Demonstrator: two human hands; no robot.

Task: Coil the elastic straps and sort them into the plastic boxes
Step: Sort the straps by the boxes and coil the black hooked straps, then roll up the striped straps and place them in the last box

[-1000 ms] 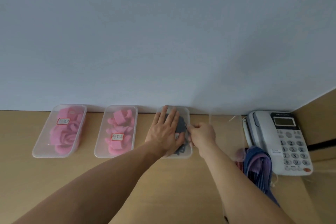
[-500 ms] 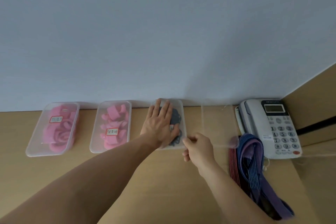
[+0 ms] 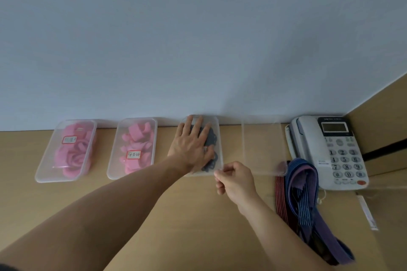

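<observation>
Left of the telephone (image 3: pixel 330 149), the left hand (image 3: pixel 189 147), fingers (image 3: pixel 199 125) spread, pins the dark-strap box (image 3: pixel 219 145) steady while the right hand (image 3: pixel 236 179) pinches its clear lid (image 3: pixel 264 145); uncoiled straps (image 3: pixel 304 193) lie just beside the telephone.

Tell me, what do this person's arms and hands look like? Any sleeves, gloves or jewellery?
Both forearms are bare, with no sleeves in view. The left hand and right hand wear no gloves, and no rings, watch or bracelet show.

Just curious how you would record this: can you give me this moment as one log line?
left hand flat on dark-strap box | right hand pinches clear lid corner, lid off | loose straps beside phone
</observation>
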